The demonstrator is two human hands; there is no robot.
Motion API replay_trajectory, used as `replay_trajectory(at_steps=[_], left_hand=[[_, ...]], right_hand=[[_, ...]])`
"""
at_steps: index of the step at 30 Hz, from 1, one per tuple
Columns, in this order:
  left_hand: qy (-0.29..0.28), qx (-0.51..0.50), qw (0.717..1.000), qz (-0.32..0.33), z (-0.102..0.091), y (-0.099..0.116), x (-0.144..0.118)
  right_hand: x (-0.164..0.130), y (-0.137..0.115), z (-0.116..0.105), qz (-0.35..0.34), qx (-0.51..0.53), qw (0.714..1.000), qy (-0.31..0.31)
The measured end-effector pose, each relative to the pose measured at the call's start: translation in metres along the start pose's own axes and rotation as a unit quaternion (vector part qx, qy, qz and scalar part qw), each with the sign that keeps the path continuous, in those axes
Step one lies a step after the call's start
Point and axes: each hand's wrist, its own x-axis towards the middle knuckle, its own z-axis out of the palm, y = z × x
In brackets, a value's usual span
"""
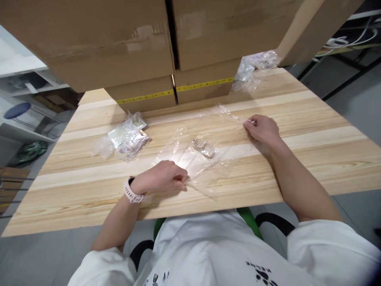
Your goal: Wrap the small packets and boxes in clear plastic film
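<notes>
Nearest first: green chair (250,222), white shirt (202,246), then the near edge of the counter (74,198). Left hand (165,176), pale pink watch strap (131,191) at its wrist, rests just in from that edge, left of its middle. Its grip is closed, thumb against fingers, apparently pinching the near side of a clear plastic film (193,169). Film lies loose and wrinkled over the counter's middle; bag or single sheet, cannot tell. Within its outline, a small packet of tan pieces (204,147), roughly midway between the two hands, touched by neither. Whether inside the film or on top: not clear. Right hand (263,128) farther in, toward the right edge; grip also closed, thumb and forefinger pinched on the film's far right corner.

Progress, as judged: film is spread and held at two places, packet within its span. No wrapping or sealing visible; the film looks unfolded over the packet, so handling seems at an early or middle stage.

Beyond: a cluster of plastic-wrapped packets (127,137) toward the left edge, apart from the film. Along the far edge, cardboard cartons (145,93) with yellow tape (205,84); by the far right corner, more clear bags (253,69).
</notes>
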Motion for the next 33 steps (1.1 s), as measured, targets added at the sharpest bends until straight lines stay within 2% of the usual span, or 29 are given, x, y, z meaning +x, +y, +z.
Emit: replay_trajectory(at_steps=[3, 5, 6, 7, 9, 11, 13, 16, 19, 24, 29, 33], left_hand=[[-0.009, -0.043, 0.999, 0.005, -0.005, 0.003, -0.002], [0.039, -0.072, 0.997, 0.002, -0.004, 0.006, 0.002], [0.081, -0.072, 0.994, -0.002, -0.001, 0.007, 0.005], [0.122, -0.059, 0.991, -0.003, 0.004, 0.007, 0.009], [0.169, 0.002, 0.986, -0.007, 0.017, 0.003, 0.019], [0.159, 0.076, 0.984, -0.024, 0.032, -0.004, 0.027], [0.12, 0.121, 0.984, -0.05, 0.043, -0.012, 0.031], [0.086, 0.136, 0.985, -0.053, 0.049, -0.021, 0.032], [0.087, 0.137, 0.986, -0.045, 0.048, -0.024, 0.029], [0.087, 0.144, 0.984, -0.051, 0.045, -0.021, 0.029], [0.141, 0.143, 0.977, -0.068, 0.04, -0.016, 0.029], [0.19, 0.137, 0.97, -0.064, 0.041, -0.02, 0.032]], right_hand=[[-0.01, -0.006, -0.004, -0.088, 0.011, 0.991, 0.104], [-0.029, -0.021, -0.002, -0.179, 0.052, 0.968, 0.166], [-0.041, -0.031, 0.001, -0.225, 0.083, 0.957, 0.163], [-0.055, -0.042, 0.005, -0.272, 0.12, 0.945, 0.134], [-0.08, -0.06, 0.019, -0.367, 0.156, 0.917, 0.006], [-0.097, -0.07, 0.034, -0.44, 0.133, 0.883, -0.099], [-0.104, -0.071, 0.047, -0.479, 0.101, 0.859, -0.149], [-0.101, -0.066, 0.057, -0.487, 0.09, 0.854, -0.16], [-0.097, -0.062, 0.056, -0.471, 0.113, 0.862, -0.153], [-0.098, -0.065, 0.054, -0.448, 0.155, 0.874, -0.103], [-0.094, -0.064, 0.054, -0.451, 0.161, 0.877, -0.046], [-0.086, -0.061, 0.05, -0.416, 0.197, 0.886, -0.05]])
